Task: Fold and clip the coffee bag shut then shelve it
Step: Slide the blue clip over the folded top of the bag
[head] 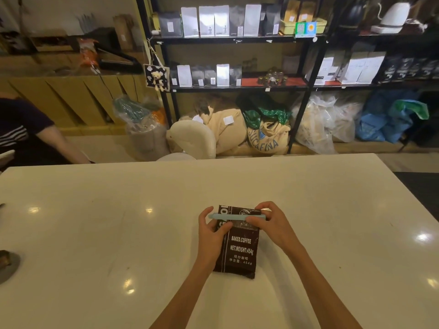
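Both hands meet at the top of a dark brown coffee bag (pixel 238 248) lying flat on a white table (pixel 95 233), low in the centre of the frame. The left hand (pixel 210 230) curls around the bag's upper left corner, thumb pressed on its face and fingers near the end of a pale blue clip (pixel 234 217). The right hand (pixel 270 225) pinches the clip's other end between thumb and fingers. The clip runs straight across the bag just below its folded top.

The fold looks done and the clip is in place across it; whether it has snapped fully closed cannot be told. Shelving has not begun.

The table is glossy, dotted with reflected ceiling lights, and fills the lower half of the frame. A small dark object sits at its far left edge, too cut off to identify. Beyond it, black metal shelves (pixel 237 40) span the upper centre and right, holding rows of white, grey and black coffee bags. Burlap sacks (pixel 266 141) and plastic bags sit on the floor beneath. Another person's arm (pixel 59 143) shows at middle left
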`<state>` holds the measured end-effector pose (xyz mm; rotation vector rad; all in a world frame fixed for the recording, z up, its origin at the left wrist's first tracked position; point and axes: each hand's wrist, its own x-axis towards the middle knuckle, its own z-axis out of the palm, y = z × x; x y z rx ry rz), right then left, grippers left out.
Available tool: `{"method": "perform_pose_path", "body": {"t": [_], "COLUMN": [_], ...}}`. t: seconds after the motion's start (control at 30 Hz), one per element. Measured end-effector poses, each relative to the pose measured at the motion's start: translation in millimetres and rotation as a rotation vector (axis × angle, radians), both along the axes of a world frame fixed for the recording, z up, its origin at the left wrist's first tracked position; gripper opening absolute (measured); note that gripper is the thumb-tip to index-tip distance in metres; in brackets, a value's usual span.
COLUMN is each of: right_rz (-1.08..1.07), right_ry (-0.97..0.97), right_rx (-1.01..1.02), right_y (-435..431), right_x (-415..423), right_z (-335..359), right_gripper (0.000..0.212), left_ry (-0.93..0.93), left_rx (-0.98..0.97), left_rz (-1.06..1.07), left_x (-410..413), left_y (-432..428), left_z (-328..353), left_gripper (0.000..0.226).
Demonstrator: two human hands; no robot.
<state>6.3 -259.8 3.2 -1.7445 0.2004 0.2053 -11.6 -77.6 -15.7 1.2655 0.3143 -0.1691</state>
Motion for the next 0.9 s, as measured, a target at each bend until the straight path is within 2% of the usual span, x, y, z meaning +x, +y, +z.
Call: {"method": "perform_pose_path", "body": {"t": [0.3,0.7,0.9], "right_rz": [-0.048,-0.024,-0.067], "right_ry": [-0.016,-0.009,-0.026], "right_rx": [0.076,0.087,0.091], "right_y": [-5.1,1.7,10.2], "right_x": [-7.5,4.2,3.6], "right_z": [-4.1,-7.3,-8.2], "right_gripper": [0.027,0.031,0.036], "left_ry": [-0.025,-0.037,-0.06], "left_rx": [0.021,0.077,0.081], "left_rz": [0.001,-0.086,-0.096], "left_x": [0.8,6.2,9.7], "left_y": [0.4,3.1,4.6], "left_z": [-3.0,-2.7,-4.8], "left_gripper": [0.058,0.064,0.039]}}
